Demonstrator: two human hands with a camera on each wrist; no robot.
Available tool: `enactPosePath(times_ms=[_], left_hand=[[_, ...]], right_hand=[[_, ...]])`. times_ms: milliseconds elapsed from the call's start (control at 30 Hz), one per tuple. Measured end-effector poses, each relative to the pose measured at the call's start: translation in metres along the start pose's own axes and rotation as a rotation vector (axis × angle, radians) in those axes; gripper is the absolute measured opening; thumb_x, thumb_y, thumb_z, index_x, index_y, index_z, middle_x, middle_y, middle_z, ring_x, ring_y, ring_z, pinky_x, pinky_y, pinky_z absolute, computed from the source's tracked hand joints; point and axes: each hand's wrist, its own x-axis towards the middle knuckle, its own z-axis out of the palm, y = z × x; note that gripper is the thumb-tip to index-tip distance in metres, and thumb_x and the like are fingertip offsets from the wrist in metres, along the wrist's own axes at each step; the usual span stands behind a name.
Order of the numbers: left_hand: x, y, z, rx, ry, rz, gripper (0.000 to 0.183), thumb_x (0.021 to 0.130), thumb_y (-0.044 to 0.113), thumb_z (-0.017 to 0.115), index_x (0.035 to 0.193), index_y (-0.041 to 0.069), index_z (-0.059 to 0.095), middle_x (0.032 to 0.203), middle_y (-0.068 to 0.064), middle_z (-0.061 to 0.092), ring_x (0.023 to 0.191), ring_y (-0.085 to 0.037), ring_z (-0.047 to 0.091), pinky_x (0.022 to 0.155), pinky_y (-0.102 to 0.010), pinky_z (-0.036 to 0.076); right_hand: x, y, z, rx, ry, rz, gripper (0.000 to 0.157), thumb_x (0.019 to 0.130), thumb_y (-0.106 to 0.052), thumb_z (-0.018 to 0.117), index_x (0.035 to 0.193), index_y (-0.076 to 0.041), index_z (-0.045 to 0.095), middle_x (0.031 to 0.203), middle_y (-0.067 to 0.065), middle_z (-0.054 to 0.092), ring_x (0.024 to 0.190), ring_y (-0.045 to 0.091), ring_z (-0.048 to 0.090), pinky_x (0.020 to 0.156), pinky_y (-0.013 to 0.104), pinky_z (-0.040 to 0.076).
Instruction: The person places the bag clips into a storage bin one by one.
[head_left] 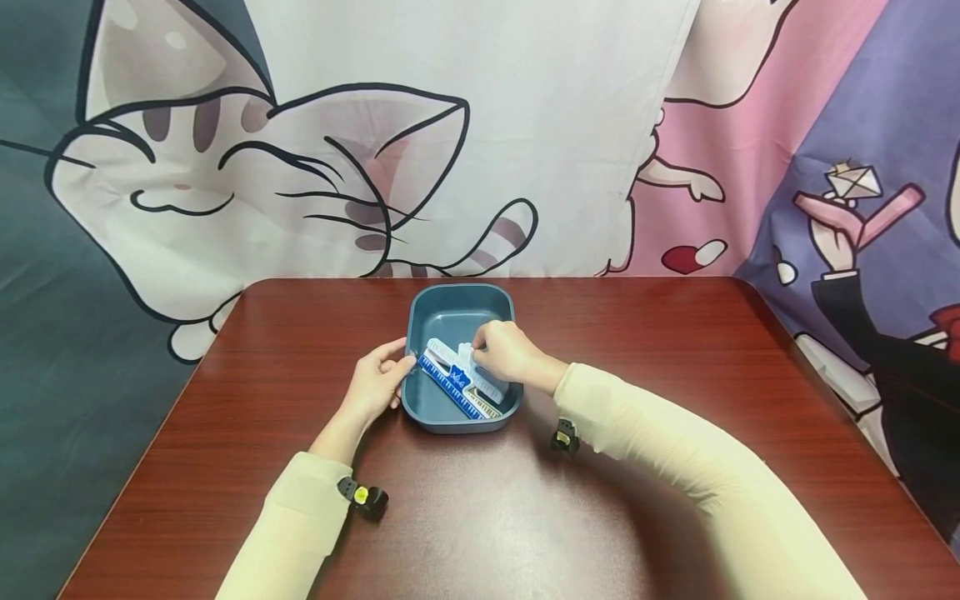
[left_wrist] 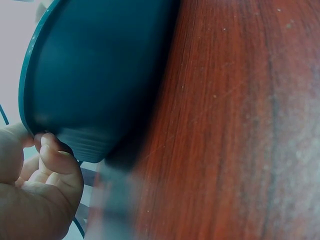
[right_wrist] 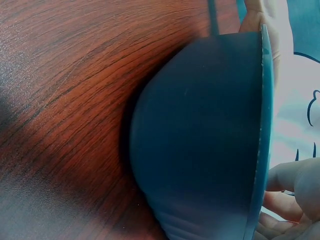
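A blue-grey plastic bin (head_left: 450,321) stands on the table. My left hand (head_left: 375,381) pinches its left rim, thumb on top and fingers against the outside wall, as the left wrist view also shows. Inside lie long clips with a piano-key print: a blue clip (head_left: 448,390) and a pale white-blue clip (head_left: 489,386) next to it, both slanted. My right hand (head_left: 507,353) reaches over the right rim and pinches the pale clip's handle; its fingertips are partly hidden. In the right wrist view the bin's wall (right_wrist: 200,125) hides the clips.
The reddish-brown wooden table (head_left: 315,317) extends around the bin. Behind it hangs a cloth backdrop (head_left: 570,167) with cartoon cats and figures. Small black wrist cameras sit on the left cuff (head_left: 367,498) and the right cuff (head_left: 566,437).
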Motion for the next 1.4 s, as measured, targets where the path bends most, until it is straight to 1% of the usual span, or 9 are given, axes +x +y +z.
enactPosePath(times_ms=[267,533,800,900,1033,1133,1200,1400], left_hand=[[-0.0005,-0.0005,0.0001,0.008,0.011,0.007,0.048,0.093,0.016,0.059,0.137,0.004,0.046,0.058,-0.002,0.051,0.039,-0.008,0.043,0.038,-0.019,0.040],[0.0001,-0.0011,-0.0003,-0.010,0.000,-0.019,0.051,0.093,0.018,0.060,0.140,0.005,0.043,0.059,-0.003,0.051,0.039,-0.010,0.044,0.038,-0.020,0.040],[-0.0003,-0.0002,-0.0001,-0.003,0.005,-0.014,0.050,0.093,0.017,0.060,0.139,0.005,0.044,0.059,-0.004,0.051,0.039,-0.009,0.044,0.038,-0.020,0.040],[-0.0004,-0.0005,0.0002,0.008,0.011,-0.004,0.048,0.093,0.016,0.060,0.138,0.005,0.046,0.058,-0.004,0.051,0.039,-0.009,0.044,0.038,-0.019,0.040],[-0.0010,0.0001,0.0007,0.008,0.014,0.009,0.047,0.093,0.016,0.059,0.137,0.005,0.047,0.057,-0.003,0.050,0.039,-0.009,0.044,0.038,-0.019,0.040],[-0.0014,0.0007,0.0008,0.003,0.011,0.011,0.047,0.093,0.016,0.059,0.137,0.004,0.047,0.057,-0.002,0.050,0.039,-0.009,0.044,0.038,-0.019,0.040],[-0.0011,0.0006,0.0007,0.000,0.008,0.010,0.047,0.093,0.015,0.059,0.137,0.004,0.046,0.057,-0.002,0.050,0.039,-0.009,0.044,0.038,-0.019,0.040],[0.0004,0.0001,-0.0007,0.003,-0.004,0.002,0.049,0.093,0.015,0.059,0.138,0.003,0.045,0.057,-0.002,0.050,0.040,-0.010,0.044,0.038,-0.020,0.041]], right_hand=[[0.0002,-0.0007,0.0011,-0.016,0.003,-0.008,0.015,0.087,-0.011,0.060,0.094,-0.004,0.071,0.097,0.007,0.071,0.086,0.017,0.065,0.078,0.031,0.055],[-0.0014,-0.0014,0.0020,-0.017,0.004,-0.020,0.015,0.087,-0.012,0.061,0.094,-0.003,0.071,0.096,0.008,0.070,0.085,0.017,0.065,0.077,0.031,0.056],[-0.0020,-0.0025,0.0012,-0.037,0.018,-0.027,0.014,0.086,-0.012,0.061,0.091,-0.004,0.071,0.093,0.008,0.071,0.084,0.018,0.065,0.076,0.031,0.056],[-0.0018,-0.0028,0.0011,-0.045,0.022,-0.023,0.014,0.085,-0.012,0.061,0.090,-0.004,0.072,0.091,0.007,0.071,0.081,0.017,0.065,0.073,0.030,0.056],[-0.0013,-0.0029,0.0012,-0.042,0.015,-0.016,0.015,0.086,-0.011,0.060,0.088,-0.004,0.073,0.087,0.006,0.071,0.072,0.014,0.063,0.064,0.025,0.054],[-0.0014,-0.0029,0.0006,-0.046,0.013,-0.016,0.015,0.086,-0.011,0.060,0.087,-0.005,0.074,0.086,0.006,0.071,0.069,0.012,0.061,0.061,0.023,0.052],[-0.0017,-0.0031,-0.0001,-0.050,0.014,-0.016,0.015,0.086,-0.011,0.061,0.087,-0.005,0.074,0.086,0.006,0.071,0.070,0.012,0.062,0.063,0.024,0.053],[-0.0028,-0.0034,-0.0029,-0.052,0.012,0.003,0.015,0.087,-0.015,0.061,0.093,-0.005,0.071,0.094,0.007,0.070,0.081,0.016,0.063,0.073,0.030,0.055]])
